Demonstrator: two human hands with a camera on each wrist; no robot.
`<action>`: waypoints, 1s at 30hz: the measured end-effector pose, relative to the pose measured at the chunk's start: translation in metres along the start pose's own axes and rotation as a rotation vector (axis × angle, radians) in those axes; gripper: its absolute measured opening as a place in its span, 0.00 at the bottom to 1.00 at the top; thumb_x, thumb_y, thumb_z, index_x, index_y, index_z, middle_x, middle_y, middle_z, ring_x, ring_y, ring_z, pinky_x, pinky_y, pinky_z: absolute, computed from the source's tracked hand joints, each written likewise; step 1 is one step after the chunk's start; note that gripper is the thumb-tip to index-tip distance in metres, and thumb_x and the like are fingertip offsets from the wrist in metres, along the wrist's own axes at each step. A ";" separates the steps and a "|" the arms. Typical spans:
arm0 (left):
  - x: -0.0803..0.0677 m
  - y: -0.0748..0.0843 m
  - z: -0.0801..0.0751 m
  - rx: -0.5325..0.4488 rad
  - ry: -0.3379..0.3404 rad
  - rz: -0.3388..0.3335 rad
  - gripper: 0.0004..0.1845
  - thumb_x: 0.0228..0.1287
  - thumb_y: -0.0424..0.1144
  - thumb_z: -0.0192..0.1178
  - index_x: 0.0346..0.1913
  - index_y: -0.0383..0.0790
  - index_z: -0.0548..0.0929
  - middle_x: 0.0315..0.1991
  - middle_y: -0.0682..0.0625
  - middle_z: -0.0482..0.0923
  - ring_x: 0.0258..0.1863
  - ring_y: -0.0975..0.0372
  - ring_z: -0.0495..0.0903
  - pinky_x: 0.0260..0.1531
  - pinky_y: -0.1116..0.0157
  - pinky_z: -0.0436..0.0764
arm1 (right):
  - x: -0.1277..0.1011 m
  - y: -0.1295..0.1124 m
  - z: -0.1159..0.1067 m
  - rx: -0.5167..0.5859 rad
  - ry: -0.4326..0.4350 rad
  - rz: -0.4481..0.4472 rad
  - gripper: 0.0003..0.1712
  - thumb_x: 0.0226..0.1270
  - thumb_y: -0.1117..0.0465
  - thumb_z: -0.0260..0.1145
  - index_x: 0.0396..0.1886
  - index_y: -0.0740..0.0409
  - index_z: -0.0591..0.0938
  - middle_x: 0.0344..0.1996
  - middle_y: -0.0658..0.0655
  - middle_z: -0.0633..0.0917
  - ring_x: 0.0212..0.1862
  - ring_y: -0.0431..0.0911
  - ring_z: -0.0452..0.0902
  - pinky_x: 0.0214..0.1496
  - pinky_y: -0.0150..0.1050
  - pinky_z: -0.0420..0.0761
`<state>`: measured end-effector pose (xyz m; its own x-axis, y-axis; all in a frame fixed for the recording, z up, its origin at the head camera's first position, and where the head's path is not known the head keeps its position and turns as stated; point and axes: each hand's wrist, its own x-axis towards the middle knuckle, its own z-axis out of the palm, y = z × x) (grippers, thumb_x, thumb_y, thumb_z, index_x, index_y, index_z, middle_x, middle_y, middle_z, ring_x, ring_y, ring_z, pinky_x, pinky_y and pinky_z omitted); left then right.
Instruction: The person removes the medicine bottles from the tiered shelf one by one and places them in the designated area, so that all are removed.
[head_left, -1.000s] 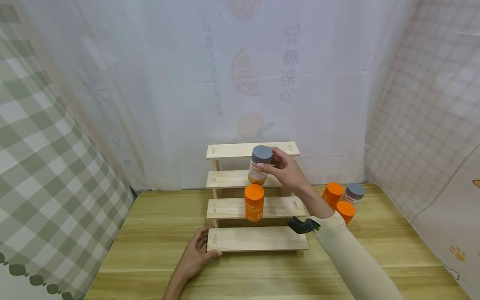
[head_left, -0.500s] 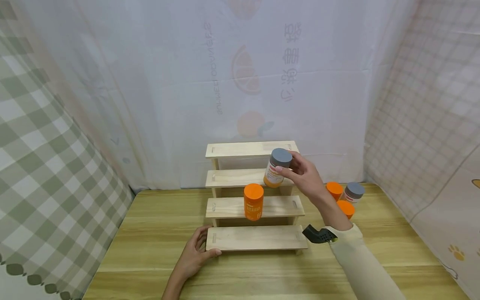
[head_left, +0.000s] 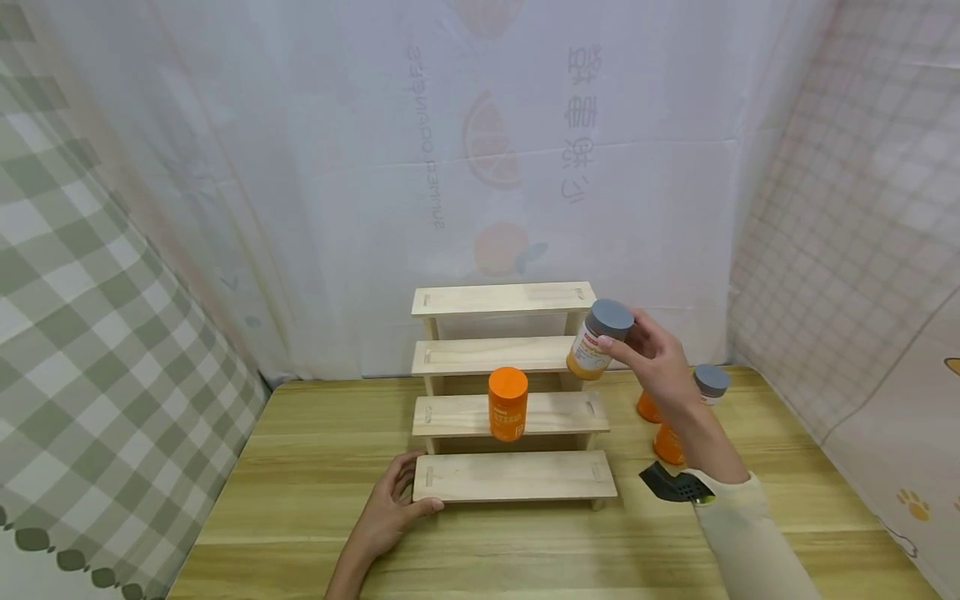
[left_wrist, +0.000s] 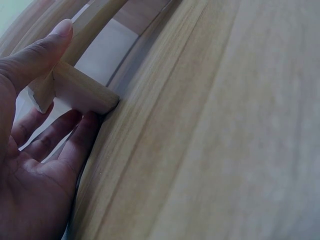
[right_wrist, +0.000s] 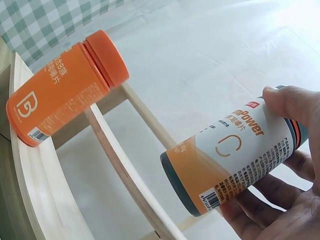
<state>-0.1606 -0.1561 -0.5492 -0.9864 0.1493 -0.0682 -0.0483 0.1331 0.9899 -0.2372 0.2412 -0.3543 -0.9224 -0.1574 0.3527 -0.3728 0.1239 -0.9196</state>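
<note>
My right hand holds a grey-capped bottle with a white and orange label, tilted, in the air just right of the wooden step shelf. The right wrist view shows the same bottle in my fingers. An orange-capped bottle stands on the second step from the front, also seen as the orange bottle. My left hand rests on the table and grips the front-left corner of the lowest step, thumb on top.
Behind my right forearm stand another grey-capped bottle and two orange bottles, partly hidden. The wooden table is walled by a white curtain behind and checked cloth on both sides. A black wrist mount sits at my sleeve.
My right hand has carried the grey-capped bottle from in front of the upper steps to the right, off past the shelf's right end. The left hand and orange bottle stayed put.
</note>
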 end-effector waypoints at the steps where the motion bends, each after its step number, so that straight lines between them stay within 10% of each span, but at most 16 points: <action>1: 0.000 0.000 0.000 -0.001 0.001 0.002 0.44 0.56 0.39 0.79 0.74 0.44 0.67 0.69 0.40 0.73 0.69 0.49 0.72 0.58 0.60 0.81 | -0.001 -0.001 -0.002 0.008 0.003 0.004 0.29 0.76 0.62 0.64 0.74 0.56 0.70 0.58 0.45 0.81 0.59 0.38 0.78 0.57 0.25 0.79; 18: -0.002 0.001 0.000 -0.019 -0.011 -0.001 0.45 0.56 0.38 0.78 0.74 0.43 0.66 0.68 0.39 0.73 0.68 0.51 0.73 0.56 0.66 0.81 | -0.027 0.003 -0.045 -0.017 0.099 0.039 0.30 0.77 0.63 0.64 0.75 0.52 0.70 0.57 0.40 0.80 0.59 0.33 0.76 0.54 0.21 0.75; 25: -0.002 0.001 0.001 -0.016 -0.008 0.013 0.44 0.56 0.38 0.78 0.74 0.44 0.66 0.67 0.39 0.73 0.66 0.52 0.74 0.57 0.64 0.81 | -0.038 0.009 -0.066 0.036 0.145 0.053 0.30 0.76 0.66 0.63 0.74 0.49 0.71 0.55 0.39 0.82 0.51 0.34 0.76 0.37 0.25 0.76; 30: 0.000 0.000 0.000 -0.010 -0.010 0.005 0.44 0.55 0.39 0.79 0.74 0.47 0.66 0.68 0.41 0.73 0.68 0.50 0.73 0.58 0.63 0.80 | -0.045 0.015 -0.081 0.037 0.178 0.044 0.32 0.76 0.67 0.63 0.76 0.52 0.70 0.56 0.39 0.82 0.57 0.31 0.76 0.50 0.21 0.77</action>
<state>-0.1601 -0.1558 -0.5496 -0.9850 0.1600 -0.0645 -0.0451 0.1221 0.9915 -0.2100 0.3298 -0.3701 -0.9423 0.0239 0.3338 -0.3305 0.0905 -0.9394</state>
